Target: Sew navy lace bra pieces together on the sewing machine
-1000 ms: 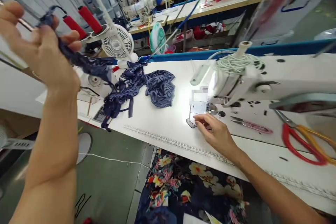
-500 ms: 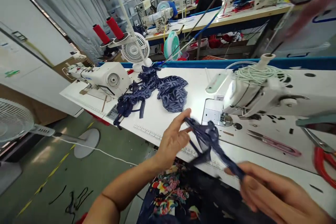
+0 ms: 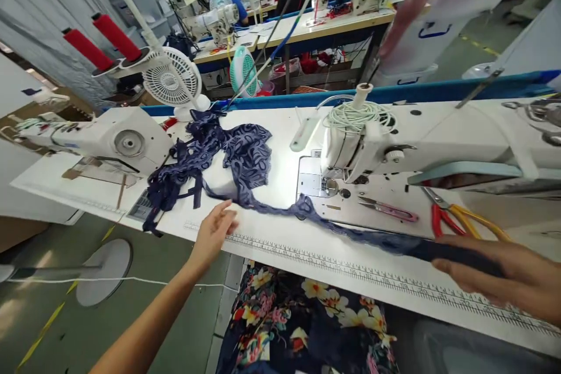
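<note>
A long navy lace strip (image 3: pixel 326 225) stretches over the table from a crumpled pile of navy lace pieces (image 3: pixel 248 152) toward the right. Its right end lies in my right hand (image 3: pixel 504 274), thumb and fingers closed on it. My left hand (image 3: pixel 214 231) is beside the strip's left part, fingertips close to the cloth. Its fingers are loosely bent and apart, with nothing visible in them. Whether they touch the lace is hard to tell. The strip passes in front of the sewing machine's needle plate (image 3: pixel 313 181).
Pink-handled snips (image 3: pixel 390 210) and red-and-orange-handled scissors (image 3: pixel 464 216) lie at the right, near the sewing machine (image 3: pixel 363 152). A printed ruler (image 3: pixel 324 263) follows the table's front edge. Another machine (image 3: pixel 127 140) stands left, with red thread cones (image 3: pixel 116 36) and a white fan (image 3: pixel 172 76) behind.
The bunched lace has been drawn out into a long strip along the table. My right hand moved right with its end; my left hand moved left and loosened. The view has shifted right.
</note>
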Demonstrator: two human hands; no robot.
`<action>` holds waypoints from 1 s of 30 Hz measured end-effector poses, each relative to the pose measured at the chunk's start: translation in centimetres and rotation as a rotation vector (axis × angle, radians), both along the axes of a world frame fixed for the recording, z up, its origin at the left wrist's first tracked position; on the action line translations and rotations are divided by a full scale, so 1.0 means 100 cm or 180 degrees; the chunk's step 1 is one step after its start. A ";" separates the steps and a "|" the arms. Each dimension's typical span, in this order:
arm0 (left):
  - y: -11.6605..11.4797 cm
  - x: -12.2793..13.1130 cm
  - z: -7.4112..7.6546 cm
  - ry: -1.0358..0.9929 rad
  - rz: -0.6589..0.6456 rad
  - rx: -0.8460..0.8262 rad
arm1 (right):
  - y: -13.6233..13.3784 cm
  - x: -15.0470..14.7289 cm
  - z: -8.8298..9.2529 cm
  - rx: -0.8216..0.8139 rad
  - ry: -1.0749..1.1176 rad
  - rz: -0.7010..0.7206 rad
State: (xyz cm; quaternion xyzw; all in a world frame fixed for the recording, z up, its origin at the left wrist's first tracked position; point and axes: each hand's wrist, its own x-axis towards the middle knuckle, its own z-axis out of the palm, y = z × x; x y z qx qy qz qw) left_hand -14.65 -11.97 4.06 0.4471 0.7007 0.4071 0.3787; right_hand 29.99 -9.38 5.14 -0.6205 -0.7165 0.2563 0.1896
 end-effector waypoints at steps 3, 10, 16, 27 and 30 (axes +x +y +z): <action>-0.012 -0.003 -0.016 0.1440 -0.0061 0.0082 | 0.012 0.004 -0.007 -0.0425 -0.0262 0.0184; 0.040 0.089 -0.027 0.2628 -0.2072 0.1881 | 0.066 0.036 -0.012 -0.0695 -0.1307 0.0710; 0.032 0.138 -0.055 0.3199 -0.2576 0.1926 | 0.050 -0.010 -0.002 0.1938 -0.1736 0.0982; 0.010 0.137 -0.048 0.3268 -0.2632 0.1866 | 0.049 -0.101 -0.046 0.1942 -0.0899 0.1273; 0.012 0.136 -0.048 0.3240 -0.2629 0.1902 | 0.048 -0.099 -0.044 0.2096 -0.0842 0.1158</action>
